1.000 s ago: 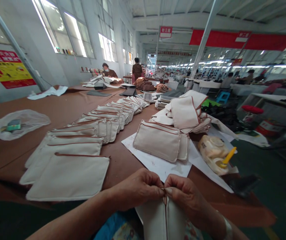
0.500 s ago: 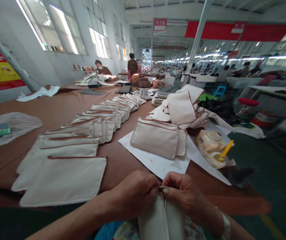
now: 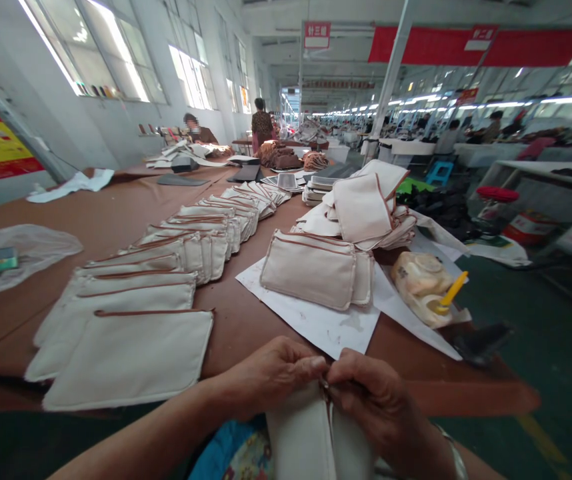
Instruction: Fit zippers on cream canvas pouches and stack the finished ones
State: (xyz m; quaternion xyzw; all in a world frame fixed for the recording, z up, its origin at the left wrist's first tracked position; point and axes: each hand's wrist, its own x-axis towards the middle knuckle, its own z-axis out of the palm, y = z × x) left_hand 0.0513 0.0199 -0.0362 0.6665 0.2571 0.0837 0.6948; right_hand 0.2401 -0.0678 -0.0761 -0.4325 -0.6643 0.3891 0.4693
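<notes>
A cream fabric pouch [image 3: 300,437] with a seam down its middle stands in my lap, below the table's front edge. My left hand [image 3: 273,373] is closed at its top end, thumb stretched toward the seam. Facing it, my right hand [image 3: 372,393] pinches the same top end, fingers curled; a small dark bit shows between the hands. The pouch's lower part runs out of view. Left of my hands lies a row of similar cream pouches [image 3: 136,353] with brown top edges. Just beyond them, two or so more pouches [image 3: 309,270] rest on white paper [image 3: 323,327].
A heap of cream pieces [image 3: 361,210] lies behind the paper. To the right sit a glue-stained container [image 3: 419,277] with a yellow handle [image 3: 452,292] and a dark object [image 3: 483,343] near the table edge. A plastic bag [image 3: 41,243] lies far left. People [image 3: 262,127] are in the background.
My left thumb has straightened across the pouch's top end, and my right hand has turned and curled more. The view has shifted slightly.
</notes>
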